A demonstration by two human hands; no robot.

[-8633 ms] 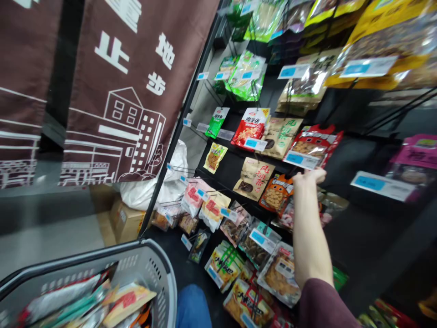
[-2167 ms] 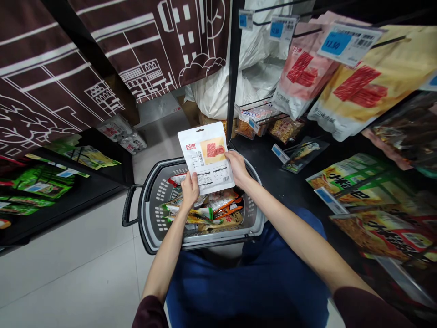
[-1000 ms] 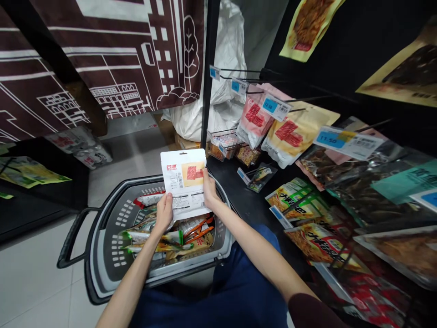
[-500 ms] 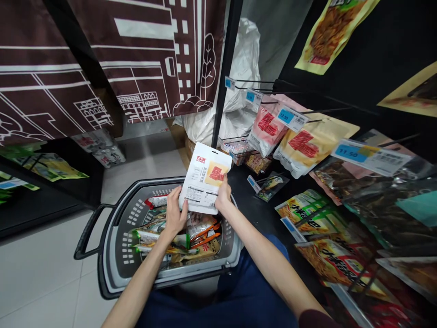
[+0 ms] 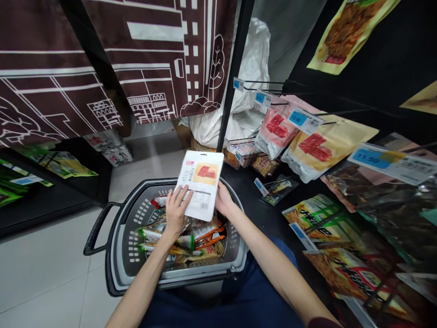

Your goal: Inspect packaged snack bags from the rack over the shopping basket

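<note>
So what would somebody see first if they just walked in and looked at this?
Probably the bright white bag in the middle, with the right hand at its right edge and the left hand's fingers spread across its lower left. Just below is a grey basket with colourful packets inside. Then maybe the big brown cloth at the upper left, with white buildings drawn on it.
</note>
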